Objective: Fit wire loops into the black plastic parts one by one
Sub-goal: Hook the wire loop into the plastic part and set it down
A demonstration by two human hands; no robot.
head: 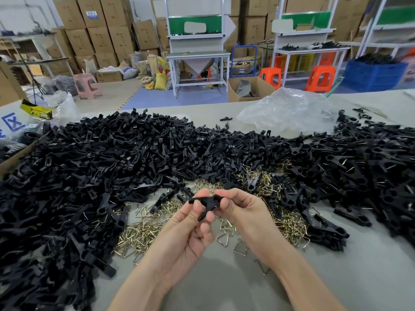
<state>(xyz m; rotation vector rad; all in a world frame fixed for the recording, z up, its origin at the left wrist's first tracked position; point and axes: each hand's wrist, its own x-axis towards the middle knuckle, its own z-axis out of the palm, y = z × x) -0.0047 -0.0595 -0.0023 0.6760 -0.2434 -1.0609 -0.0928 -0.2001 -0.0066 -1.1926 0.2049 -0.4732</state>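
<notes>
Both my hands hold one black plastic part point(205, 202) above the table, near the middle of the view. My left hand point(190, 227) pinches its lower left end between thumb and fingers. My right hand point(242, 212) grips its right end with curled fingers. A bit of bright wire shows at the part between my fingertips; how it sits is hidden. A heap of brass-coloured wire loops point(143, 234) lies on the table just beyond my hands. Loose black plastic parts point(107, 158) are piled in a wide band across the table.
More black parts point(368, 176) lie heaped at the right. A crumpled clear plastic bag point(289, 111) sits behind the pile. A cardboard box edge point(15, 158) is at the far left. Bare grey table surface point(224, 283) shows between my forearms.
</notes>
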